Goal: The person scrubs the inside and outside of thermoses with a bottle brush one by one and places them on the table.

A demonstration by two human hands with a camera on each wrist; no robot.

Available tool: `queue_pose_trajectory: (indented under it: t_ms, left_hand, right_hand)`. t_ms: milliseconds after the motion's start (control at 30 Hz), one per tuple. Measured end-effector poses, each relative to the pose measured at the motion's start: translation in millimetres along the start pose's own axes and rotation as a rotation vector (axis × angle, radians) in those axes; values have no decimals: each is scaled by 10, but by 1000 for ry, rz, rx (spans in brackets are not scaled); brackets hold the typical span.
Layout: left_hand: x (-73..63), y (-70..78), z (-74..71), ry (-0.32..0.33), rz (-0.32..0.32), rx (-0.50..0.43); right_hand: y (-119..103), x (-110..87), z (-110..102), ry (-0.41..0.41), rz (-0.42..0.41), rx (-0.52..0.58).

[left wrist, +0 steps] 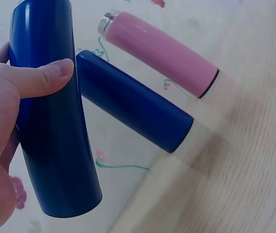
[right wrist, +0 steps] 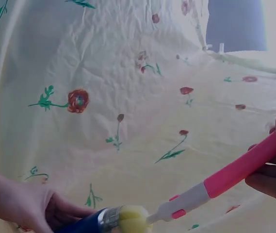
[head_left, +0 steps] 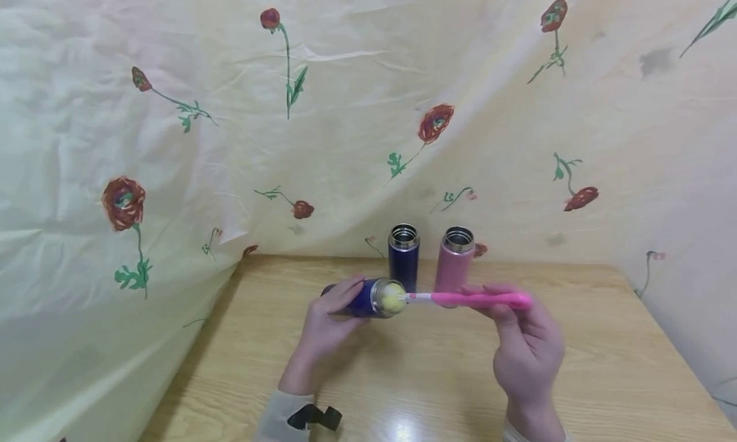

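My left hand (head_left: 328,323) grips a blue thermos bottle (left wrist: 55,136), tipped on its side with its steel mouth facing right in the head view. A bottle brush (head_left: 478,299) with a pink handle and white neck is held by my right hand (head_left: 530,346), fingers and thumb around the handle. Its yellow sponge head (head_left: 393,298) sits right at the bottle's mouth, bulging out of the rim. The bottle's inside is hidden by the sponge.
Behind the hands, a second dark blue bottle (head_left: 404,260) and a pink bottle (head_left: 455,260) stand upright and uncapped on the wooden table (head_left: 414,378). A flower-printed cloth (head_left: 345,141) hangs behind the table and along its left side.
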State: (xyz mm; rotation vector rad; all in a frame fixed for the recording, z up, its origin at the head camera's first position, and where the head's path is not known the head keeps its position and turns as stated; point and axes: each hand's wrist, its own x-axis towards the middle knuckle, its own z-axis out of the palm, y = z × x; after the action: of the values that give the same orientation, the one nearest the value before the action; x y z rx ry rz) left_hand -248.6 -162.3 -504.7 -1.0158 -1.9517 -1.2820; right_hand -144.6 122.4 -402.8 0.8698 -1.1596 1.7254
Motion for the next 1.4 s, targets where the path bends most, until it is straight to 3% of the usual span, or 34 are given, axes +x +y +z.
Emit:
queue_pose_trajectory:
  t_ms: [133,200,300,400,533,633,733,833,900,1033,1133,1200,1400]
  left_hand:
    - [-17,2,-25,-6,-30,-1]
    - [-10,29,-38,-14,-64,-18]
    - [12,97,-60,-57,-123,-96]
    - [29,153,-63,-125,-158,-195]
    - [46,195,-10,-256,-83,-277]
    - [53,207,55,-320,-62,-308]
    - [50,211,102,-265,-159,-293]
    - [42,219,111,-137,-272,-268]
    - [39,212,114,-65,-303,-239]
    - [47,185,116,31,-278,-142]
    - [55,154,105,78,-247,-66]
    - [55,128,89,95,-251,-31]
    - [50,71,43,106,-278,-1]
  right_hand:
    - [-38,55,34,-34,-100,95]
    - [-45,98,31,-100,-143,112]
    - [-70,169,-57,-292,-169,157]
    - [-62,211,-171,-502,-130,158]
    - [132,160,-170,-709,-66,37]
    - [306,65,-118,-776,-45,-40]
    - [379,-21,-78,-718,-4,-109]
    - [390,-86,-4,-606,59,-208]
    - [389,-128,71,-497,99,-291]
    - [368,-207,192,-249,219,-386]
    - [323,-223,220,-95,317,-344]
    - [295,-211,209,-19,323,-276]
    - [227,-134,144,23,237,-190]
